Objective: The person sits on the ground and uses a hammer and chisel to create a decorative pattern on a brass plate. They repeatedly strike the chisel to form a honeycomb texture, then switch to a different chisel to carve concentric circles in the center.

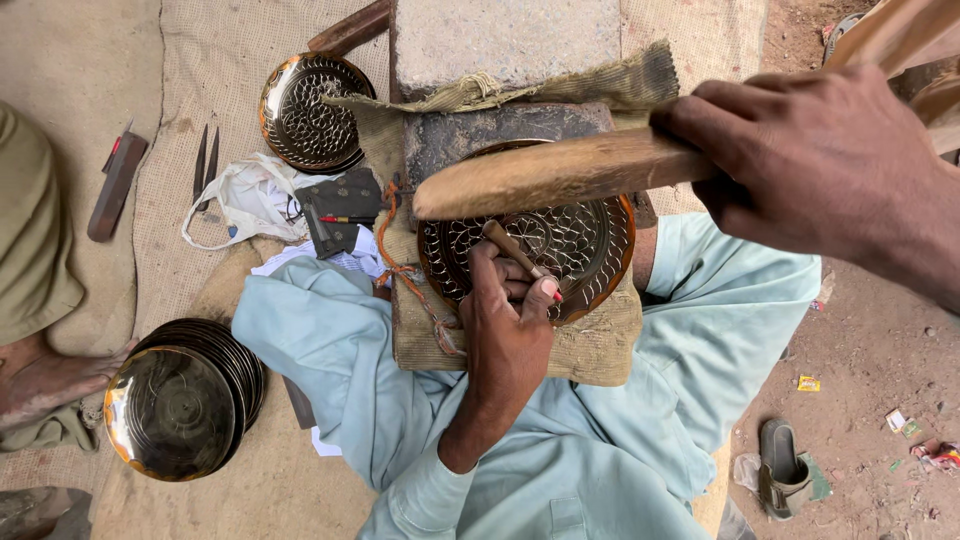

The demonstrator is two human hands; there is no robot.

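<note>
currently the left hand (505,320) pinches a slim chisel (515,250), fingers closed round it, tip set on the patterned brass plate (590,250); the plate rests on a burlap pad (600,350) over the lap; the right hand (810,160) is wrapped tight round a wooden mallet (545,175) raised above; for a clean mark, hold the chisel steady and strike its head squarely; room is tight: stone block (500,40) just behind, stacked plates (185,400) to the left, well apart.

Under your left hand (505,330) lies a round engraved brass plate (590,250); its fingers pinch a slanted chisel (510,247).
</note>
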